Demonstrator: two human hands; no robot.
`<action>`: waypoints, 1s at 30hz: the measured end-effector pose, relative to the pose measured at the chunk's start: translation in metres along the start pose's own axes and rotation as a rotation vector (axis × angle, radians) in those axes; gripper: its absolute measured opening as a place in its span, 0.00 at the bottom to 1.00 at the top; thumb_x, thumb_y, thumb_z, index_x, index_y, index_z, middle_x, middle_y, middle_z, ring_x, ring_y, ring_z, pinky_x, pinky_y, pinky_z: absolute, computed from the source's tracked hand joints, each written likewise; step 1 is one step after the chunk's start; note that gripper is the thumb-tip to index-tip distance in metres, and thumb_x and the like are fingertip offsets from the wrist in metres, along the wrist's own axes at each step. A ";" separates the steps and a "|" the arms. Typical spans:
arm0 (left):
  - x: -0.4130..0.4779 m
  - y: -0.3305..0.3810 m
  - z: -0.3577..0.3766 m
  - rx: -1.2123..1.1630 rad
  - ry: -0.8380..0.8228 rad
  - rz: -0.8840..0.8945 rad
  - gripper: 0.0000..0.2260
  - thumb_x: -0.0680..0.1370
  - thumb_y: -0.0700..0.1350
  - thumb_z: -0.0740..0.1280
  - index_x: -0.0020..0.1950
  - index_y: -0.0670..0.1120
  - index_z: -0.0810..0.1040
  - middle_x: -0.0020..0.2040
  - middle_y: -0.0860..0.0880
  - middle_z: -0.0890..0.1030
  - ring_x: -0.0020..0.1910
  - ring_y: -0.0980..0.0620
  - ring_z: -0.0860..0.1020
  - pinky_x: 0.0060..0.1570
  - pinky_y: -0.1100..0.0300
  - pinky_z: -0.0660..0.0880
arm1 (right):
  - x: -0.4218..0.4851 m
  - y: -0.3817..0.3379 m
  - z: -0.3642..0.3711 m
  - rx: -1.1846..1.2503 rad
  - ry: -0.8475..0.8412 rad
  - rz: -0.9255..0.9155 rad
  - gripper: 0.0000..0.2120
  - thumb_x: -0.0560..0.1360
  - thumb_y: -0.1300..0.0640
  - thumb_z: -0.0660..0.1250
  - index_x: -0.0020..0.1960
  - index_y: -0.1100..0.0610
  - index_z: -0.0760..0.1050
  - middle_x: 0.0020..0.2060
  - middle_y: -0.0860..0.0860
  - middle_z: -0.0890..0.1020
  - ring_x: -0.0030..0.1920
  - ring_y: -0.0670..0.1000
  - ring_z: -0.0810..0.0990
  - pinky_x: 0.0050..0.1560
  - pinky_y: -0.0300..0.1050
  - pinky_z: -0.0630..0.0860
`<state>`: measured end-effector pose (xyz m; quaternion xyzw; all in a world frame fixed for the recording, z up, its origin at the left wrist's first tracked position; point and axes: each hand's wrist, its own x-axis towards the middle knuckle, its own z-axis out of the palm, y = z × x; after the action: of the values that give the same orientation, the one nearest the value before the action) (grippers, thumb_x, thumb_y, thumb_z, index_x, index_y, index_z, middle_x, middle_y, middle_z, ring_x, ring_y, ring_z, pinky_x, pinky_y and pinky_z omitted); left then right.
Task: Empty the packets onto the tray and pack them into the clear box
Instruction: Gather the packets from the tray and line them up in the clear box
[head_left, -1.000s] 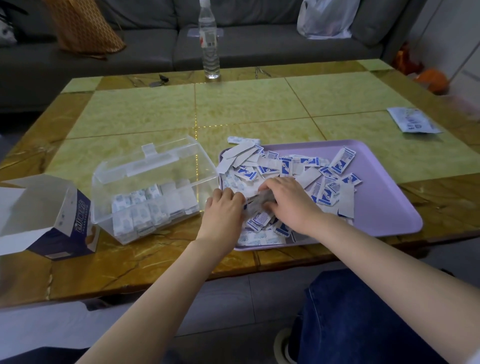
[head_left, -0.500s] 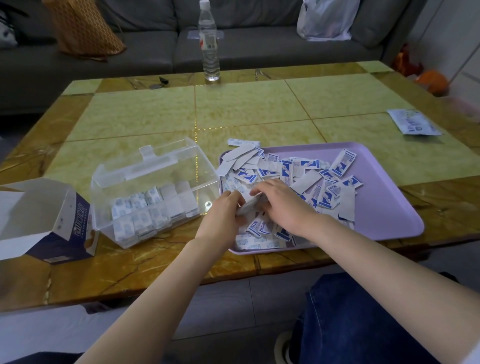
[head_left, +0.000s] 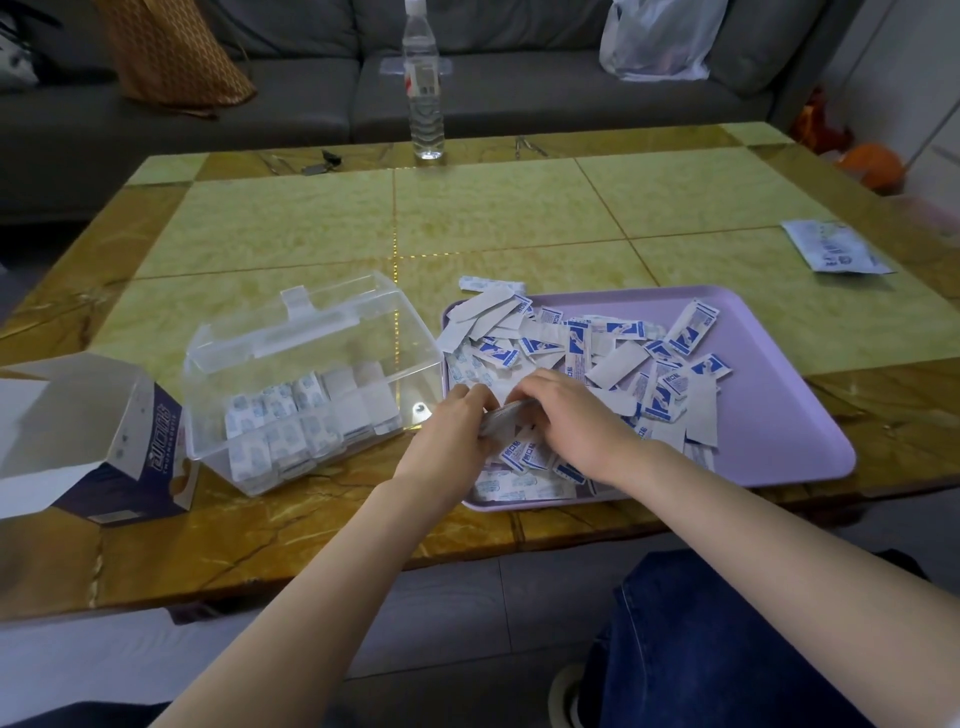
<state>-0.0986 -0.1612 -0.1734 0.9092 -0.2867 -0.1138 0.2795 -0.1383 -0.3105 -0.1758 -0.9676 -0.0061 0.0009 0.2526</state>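
I'm squaring a thin stack of light, slippery blue-and-white paper packets (head_left: 506, 415) over the lilac plastic tray (head_left: 789, 441), left hand (head_left: 447, 441) and right hand (head_left: 571, 421) fingers closing on its edges, clear plastic box (head_left: 311, 374) waiting just left

The small stack of packets (head_left: 501, 415) pinched between the left hand (head_left: 449, 441) and the right hand (head_left: 574, 421) is mostly covered by the fingers; how many packets it has cannot be told. Under both hands, the near-left corner of the purple tray (head_left: 779, 447) and part of the pile are hidden. The print on the packets is too small to read. To the left of the grip, the cardboard carton (head_left: 98, 441) is cut by the picture's edge. Both forearms run out of the picture at the bottom.
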 end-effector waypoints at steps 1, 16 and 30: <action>0.000 -0.001 -0.001 -0.005 -0.009 0.001 0.09 0.74 0.37 0.67 0.53 0.43 0.73 0.51 0.47 0.75 0.43 0.49 0.73 0.43 0.57 0.71 | 0.001 0.001 -0.001 -0.003 0.011 0.000 0.16 0.74 0.72 0.59 0.56 0.59 0.75 0.53 0.53 0.76 0.55 0.51 0.73 0.57 0.46 0.71; 0.001 -0.007 -0.009 -0.034 0.120 -0.104 0.07 0.72 0.35 0.66 0.42 0.46 0.71 0.38 0.47 0.78 0.36 0.47 0.74 0.30 0.61 0.68 | 0.001 0.003 0.002 -0.032 -0.030 -0.039 0.16 0.74 0.71 0.60 0.57 0.58 0.75 0.55 0.51 0.74 0.60 0.49 0.68 0.59 0.41 0.67; -0.002 0.000 0.002 0.135 0.019 -0.007 0.04 0.76 0.36 0.64 0.50 0.41 0.75 0.49 0.45 0.75 0.45 0.45 0.75 0.44 0.54 0.73 | -0.002 0.002 0.004 -0.093 -0.068 -0.083 0.17 0.73 0.69 0.63 0.60 0.56 0.73 0.54 0.49 0.72 0.59 0.47 0.66 0.60 0.44 0.68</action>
<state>-0.1004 -0.1607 -0.1747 0.9280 -0.2879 -0.0865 0.2200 -0.1399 -0.3106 -0.1808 -0.9766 -0.0550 0.0230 0.2068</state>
